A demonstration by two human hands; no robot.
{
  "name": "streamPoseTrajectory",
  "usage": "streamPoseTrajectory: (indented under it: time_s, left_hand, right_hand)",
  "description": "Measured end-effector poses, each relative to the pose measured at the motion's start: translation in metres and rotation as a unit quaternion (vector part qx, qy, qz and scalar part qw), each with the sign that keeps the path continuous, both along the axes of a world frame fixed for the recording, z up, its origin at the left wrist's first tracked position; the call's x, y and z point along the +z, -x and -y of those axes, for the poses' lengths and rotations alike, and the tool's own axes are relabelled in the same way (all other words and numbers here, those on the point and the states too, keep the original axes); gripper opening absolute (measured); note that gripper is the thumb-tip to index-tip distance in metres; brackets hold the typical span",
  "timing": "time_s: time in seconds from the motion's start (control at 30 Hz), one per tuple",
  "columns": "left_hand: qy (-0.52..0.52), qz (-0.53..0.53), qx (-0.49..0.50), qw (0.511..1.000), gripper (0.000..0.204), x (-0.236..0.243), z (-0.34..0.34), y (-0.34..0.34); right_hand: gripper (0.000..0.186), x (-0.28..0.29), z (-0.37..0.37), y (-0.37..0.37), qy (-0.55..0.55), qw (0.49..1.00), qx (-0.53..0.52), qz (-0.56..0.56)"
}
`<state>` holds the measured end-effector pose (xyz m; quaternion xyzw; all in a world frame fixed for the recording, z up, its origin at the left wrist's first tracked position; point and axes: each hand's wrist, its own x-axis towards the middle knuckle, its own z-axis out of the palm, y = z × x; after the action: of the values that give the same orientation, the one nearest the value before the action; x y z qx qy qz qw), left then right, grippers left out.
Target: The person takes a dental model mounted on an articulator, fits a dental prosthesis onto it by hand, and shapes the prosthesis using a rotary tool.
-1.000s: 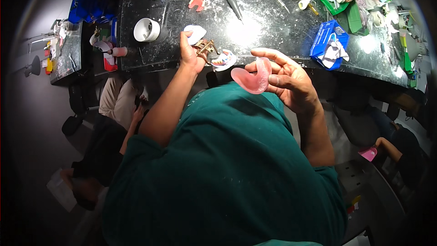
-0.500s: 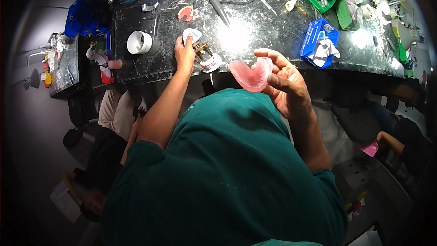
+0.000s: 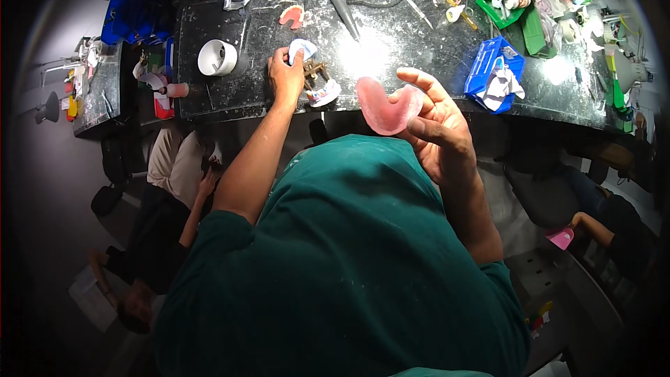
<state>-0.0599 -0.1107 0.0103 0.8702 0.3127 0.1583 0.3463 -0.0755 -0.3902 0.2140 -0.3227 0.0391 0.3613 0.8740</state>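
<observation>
Above my lap, my right hand [image 3: 441,126] pinches a pink horseshoe-shaped denture base [image 3: 385,113] between thumb and fingers. My left hand [image 3: 286,78] rests at the bench's front edge, closed on a brass dental articulator [image 3: 315,71]. Its fingers lie against the white-and-blue plaster part [image 3: 303,49] of it. The plaster cast [image 3: 324,94] on the near side carries teeth set in pink. Beyond the left hand lies a red-pink horseshoe-shaped piece [image 3: 292,17], apart from it. A grey handpiece [image 3: 342,10] with a cord lies farther back.
On the black bench [image 3: 262,35] stand a white bowl [image 3: 217,58], a blue bin [image 3: 494,73] with crumpled white paper, and a green bin [image 3: 504,0] holding a cast. A thin tool [image 3: 419,12] lies behind. Other people sit at left [image 3: 157,230] and right [image 3: 600,223].
The denture base in my right hand has risen slightly and tilted. My left hand keeps its hold on the articulator. The whole view has shifted a little.
</observation>
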Motion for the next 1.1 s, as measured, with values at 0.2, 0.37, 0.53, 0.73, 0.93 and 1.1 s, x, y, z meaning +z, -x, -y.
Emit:
streamPoseTrajectory:
  time_s: [0.2, 0.37, 0.53, 0.73, 0.93, 1.1]
  left_hand:
    - [0.132, 0.186, -0.184, 0.956, 0.027, 0.092, 0.032, 0.011]
    - [0.516, 0.114, -0.32, 0.787, 0.031, 0.186, 0.064, 0.046]
    - [0.379, 0.201, -0.288, 0.856, 0.026, 0.186, 0.064, 0.051]
    - [0.111, 0.328, -0.342, 0.873, 0.033, 0.196, 0.053, 0.055]
    - [0.128, 0.331, -0.339, 0.871, 0.038, 0.194, 0.052, 0.057]
    - [0.081, 0.337, -0.358, 0.867, 0.036, 0.192, 0.052, 0.056]
  right_hand:
    - [0.057, -0.01, -0.011, -0.003, 0.028, 0.999, -0.023, 0.015]
    - [0.048, -0.026, -0.029, -0.001, 0.097, 0.972, -0.076, 0.2]
    - [0.046, -0.021, -0.043, 0.0, 0.151, 0.929, -0.135, 0.309]
    - [0.037, -0.018, -0.044, 0.005, 0.113, 0.926, -0.154, 0.327]
    - [0.037, -0.021, -0.04, 0.006, 0.197, 0.865, -0.18, 0.424]
    - [0.037, -0.024, -0.04, 0.008, 0.194, 0.882, -0.181, 0.391]
